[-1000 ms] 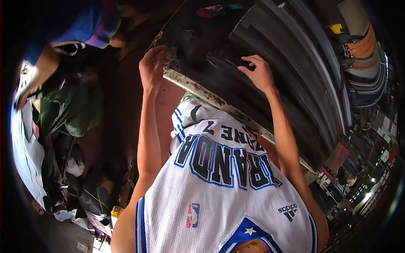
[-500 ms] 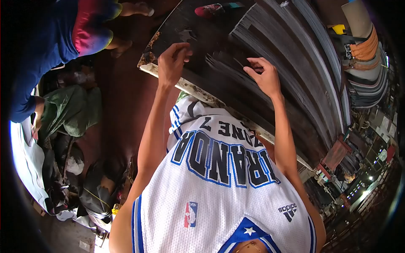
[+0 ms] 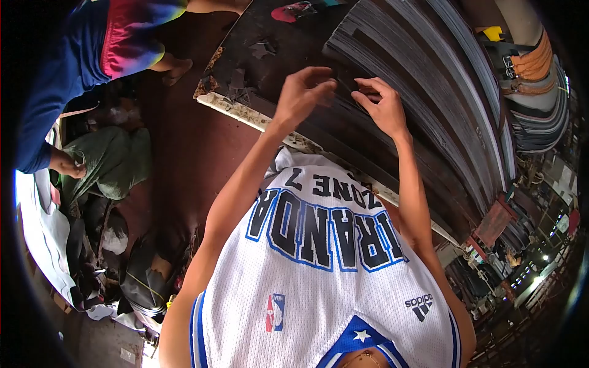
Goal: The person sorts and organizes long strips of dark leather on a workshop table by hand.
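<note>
My left hand [image 3: 307, 95] is over the dark table [image 3: 261, 27], its fingers curled and smeared by motion; whether it holds anything cannot be made out. Close to its right, my right hand [image 3: 381, 109] has its thumb and fingers bent towards each other, and what lies between them is too small to name. Long dark strips [image 3: 423, 92] are laid in curved rows beyond and beside my right hand. Small dark scraps [image 3: 239, 86] lie near the table's left corner.
A red and teal object [image 3: 294, 11] lies at the table's far side. Another person in blue and multicoloured clothing [image 3: 132, 40] is at the upper left, near a green cloth bundle [image 3: 110, 159]. A strapped bundle of strips [image 3: 534, 113] stands at the right.
My left hand has moved right, closer to my right hand, which has barely shifted. More dark scraps show near the table's left corner. The other person's arm has shifted slightly.
</note>
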`<action>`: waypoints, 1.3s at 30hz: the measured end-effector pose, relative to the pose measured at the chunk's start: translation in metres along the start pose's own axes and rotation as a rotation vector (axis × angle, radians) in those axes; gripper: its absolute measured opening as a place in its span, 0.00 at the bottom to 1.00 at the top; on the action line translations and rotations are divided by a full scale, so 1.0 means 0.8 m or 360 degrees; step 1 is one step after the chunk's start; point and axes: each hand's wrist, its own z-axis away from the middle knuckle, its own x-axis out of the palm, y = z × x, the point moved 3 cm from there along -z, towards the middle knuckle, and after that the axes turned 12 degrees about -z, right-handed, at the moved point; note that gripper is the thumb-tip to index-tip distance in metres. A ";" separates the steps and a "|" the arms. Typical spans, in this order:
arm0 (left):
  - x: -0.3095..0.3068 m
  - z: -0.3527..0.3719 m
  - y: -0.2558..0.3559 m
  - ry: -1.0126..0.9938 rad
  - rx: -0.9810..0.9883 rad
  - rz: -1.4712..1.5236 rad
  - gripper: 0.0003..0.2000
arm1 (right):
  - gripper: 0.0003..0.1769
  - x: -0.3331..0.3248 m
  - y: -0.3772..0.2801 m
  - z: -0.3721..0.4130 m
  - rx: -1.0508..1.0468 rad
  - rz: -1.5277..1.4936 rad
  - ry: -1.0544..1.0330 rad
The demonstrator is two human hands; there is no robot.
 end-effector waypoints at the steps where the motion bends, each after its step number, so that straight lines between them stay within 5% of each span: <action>1: 0.010 -0.004 -0.002 0.0008 -0.0039 0.0045 0.22 | 0.16 -0.001 0.000 0.001 0.0003 -0.0048 -0.0007; 20: 0.034 -0.012 -0.001 -0.0103 0.0133 0.0350 0.18 | 0.15 -0.020 0.010 -0.001 0.0057 -0.0430 -0.0037; 39: 0.014 -0.006 -0.014 -0.0076 0.0051 0.0235 0.22 | 0.16 0.012 -0.006 0.004 -0.0415 0.0460 0.0066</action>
